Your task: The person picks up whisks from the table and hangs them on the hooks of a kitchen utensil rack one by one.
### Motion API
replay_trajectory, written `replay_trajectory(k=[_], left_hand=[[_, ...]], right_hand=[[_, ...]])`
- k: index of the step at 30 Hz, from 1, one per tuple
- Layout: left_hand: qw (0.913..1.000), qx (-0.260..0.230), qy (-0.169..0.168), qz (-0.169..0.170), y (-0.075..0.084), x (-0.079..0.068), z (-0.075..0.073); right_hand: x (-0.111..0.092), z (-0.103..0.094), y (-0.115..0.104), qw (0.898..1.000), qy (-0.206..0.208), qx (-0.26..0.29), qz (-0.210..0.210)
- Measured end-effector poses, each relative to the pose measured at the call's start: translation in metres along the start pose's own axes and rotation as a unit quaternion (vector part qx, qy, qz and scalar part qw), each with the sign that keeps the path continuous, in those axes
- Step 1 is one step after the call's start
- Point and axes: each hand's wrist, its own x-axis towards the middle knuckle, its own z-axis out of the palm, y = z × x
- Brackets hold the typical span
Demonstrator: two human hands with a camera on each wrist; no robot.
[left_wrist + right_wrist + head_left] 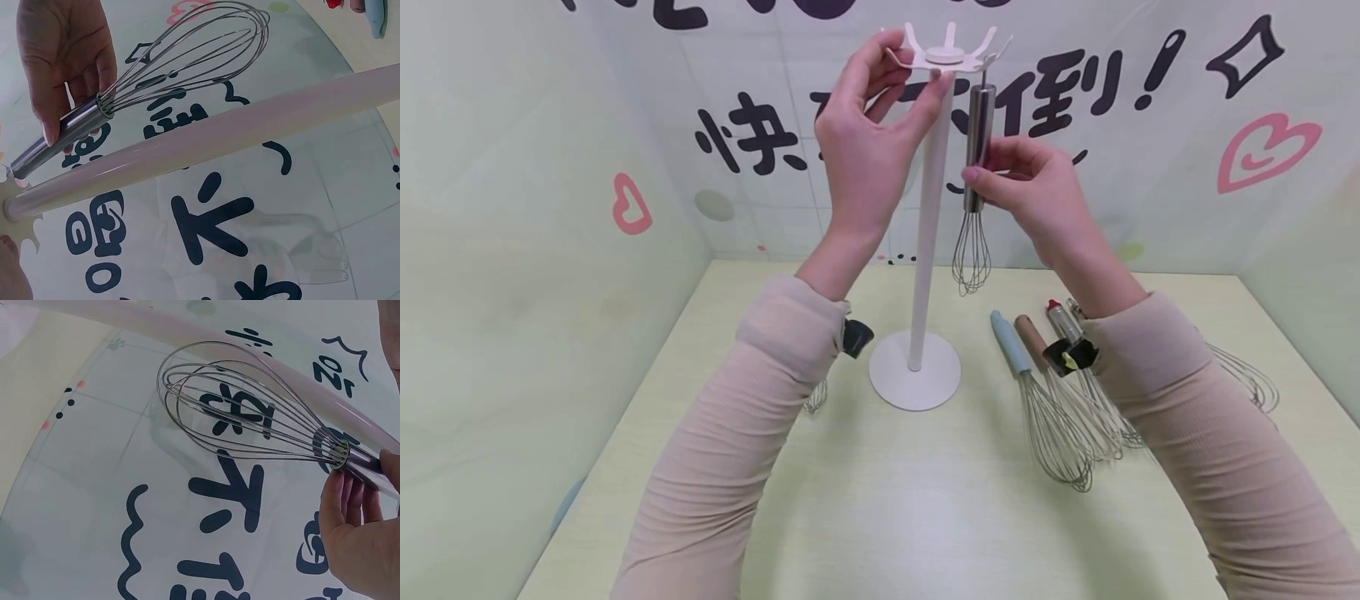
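Observation:
A white stand [928, 225] rises from a round base, with a ring of upturned hooks [950, 37] on top. My left hand [872, 137] pinches that hook ring on its left side, thumb at the lower edge. On the right side, my right hand [1037, 179] holds a metal whisk [981, 125] by its steel handle, between thumb and fingers. The whisk hangs wires down, its handle's top loop at a right-hand hook. In the left wrist view the whisk handle [62, 134] reaches close to the ring; in the right wrist view the whisk's wires [231, 406] are beside the pole.
To the right on the table lie a blue-handled whisk [1011, 342], a brown-handled whisk [1032, 335] and a red-tipped one [1063, 321], partly behind my right sleeve. More whisk wires [816, 396] show beside my left sleeve. A printed backdrop [760, 208] stands behind.

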Motion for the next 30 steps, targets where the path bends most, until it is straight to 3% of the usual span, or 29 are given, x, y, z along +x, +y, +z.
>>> replay_trajectory(k=[20,30], left_hand=[[0.9997,-0.015,0.007,-0.017,0.003,-0.005,0.0046],[0.9987,-0.018,0.025,-0.042,0.0088,-0.0074,0.0073]], right_hand=[[-0.0025,-0.0052,0.0021,0.998,-0.001,-0.061,0.006],[-0.0045,-0.0089,0.0061,0.999,-0.002,-0.04,0.005]])
